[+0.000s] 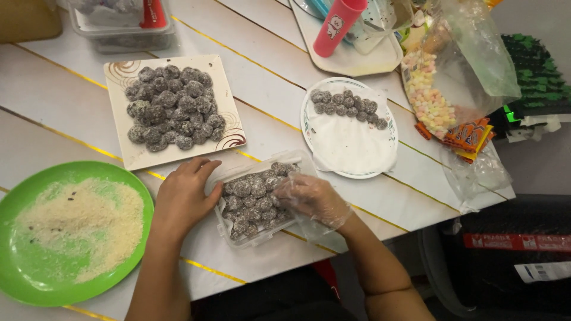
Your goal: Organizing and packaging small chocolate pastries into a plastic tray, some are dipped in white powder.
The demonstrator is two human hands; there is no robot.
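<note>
The bare left hand (184, 199) lies curled against the left wall of a clear plastic container (257, 201), steadying it rather than closing round anything. The right hand (312, 199), sheathed in a thin crinkled transparent glove, rests on the dark coated balls (250, 199) packed inside; whether its fingers pinch one ball or merely touch the heap cannot be told. The container sits near the front edge of the white table (71, 101), which is lined with thin gold stripes, just ahead of the person's body. Behind the left hand, a square white plate (128, 151) with brown swirls at its corners bears a rough mound of the same speckled balls. To the left, a round green plate (24, 273) holds pale, grainy crumbs spread thin. Behind the right hand, a round plate (386, 128) lined with white paper carries two short rows of balls along its far side, the rest of the paper bare. Further right, a clear bag of small pastel sweets (431, 104) slumps near the table's right edge.
</note>
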